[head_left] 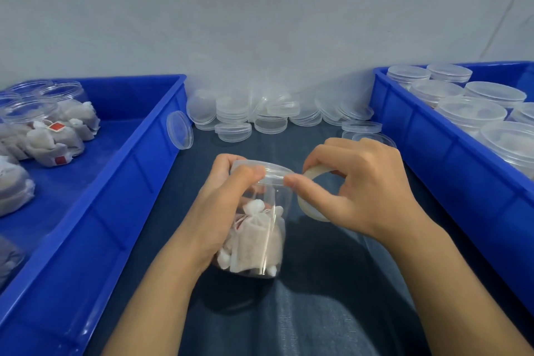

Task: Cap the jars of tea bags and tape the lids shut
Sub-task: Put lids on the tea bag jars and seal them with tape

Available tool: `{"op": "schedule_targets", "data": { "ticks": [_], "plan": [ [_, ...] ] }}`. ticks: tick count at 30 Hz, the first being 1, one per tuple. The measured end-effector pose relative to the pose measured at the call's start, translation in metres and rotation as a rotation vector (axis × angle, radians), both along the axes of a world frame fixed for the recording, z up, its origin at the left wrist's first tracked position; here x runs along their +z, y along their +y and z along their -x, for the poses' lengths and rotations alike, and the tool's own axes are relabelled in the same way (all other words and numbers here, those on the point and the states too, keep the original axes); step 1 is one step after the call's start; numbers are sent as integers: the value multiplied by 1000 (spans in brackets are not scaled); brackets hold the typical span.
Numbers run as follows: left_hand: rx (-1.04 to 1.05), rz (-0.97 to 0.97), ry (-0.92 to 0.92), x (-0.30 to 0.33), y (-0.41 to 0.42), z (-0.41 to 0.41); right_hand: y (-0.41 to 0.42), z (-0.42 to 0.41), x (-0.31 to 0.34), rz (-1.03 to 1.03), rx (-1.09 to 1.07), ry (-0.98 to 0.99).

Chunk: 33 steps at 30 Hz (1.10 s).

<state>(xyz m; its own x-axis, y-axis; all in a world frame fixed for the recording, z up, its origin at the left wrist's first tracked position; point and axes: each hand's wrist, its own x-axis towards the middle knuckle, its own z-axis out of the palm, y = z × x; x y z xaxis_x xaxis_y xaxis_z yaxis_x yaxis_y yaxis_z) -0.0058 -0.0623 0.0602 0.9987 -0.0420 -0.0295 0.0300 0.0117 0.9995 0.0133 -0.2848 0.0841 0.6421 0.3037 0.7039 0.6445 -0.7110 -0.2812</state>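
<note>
Uncapped jars (43,124) wait in the left bin (121,170). Centre, the left hand (228,199) grips the capped jar (260,234) upright. Just right of its lid (260,172), the right hand (355,188) holds the tape roll (310,196), thumb at the lid's rim where tape should start.

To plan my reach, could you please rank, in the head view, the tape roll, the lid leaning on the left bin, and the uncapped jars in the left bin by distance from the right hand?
From the right hand:
1. tape roll, held in it.
2. leaning lid, left of centre.
3. uncapped jars, far left.
</note>
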Motion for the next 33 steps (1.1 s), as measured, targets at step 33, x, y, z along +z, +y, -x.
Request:
{"op": "schedule_targets", "data": {
  "ticks": [33],
  "plan": [
    [128, -134, -48, 3, -7, 7, -2, -5, -1, 96, 47, 132]
  ]
}}
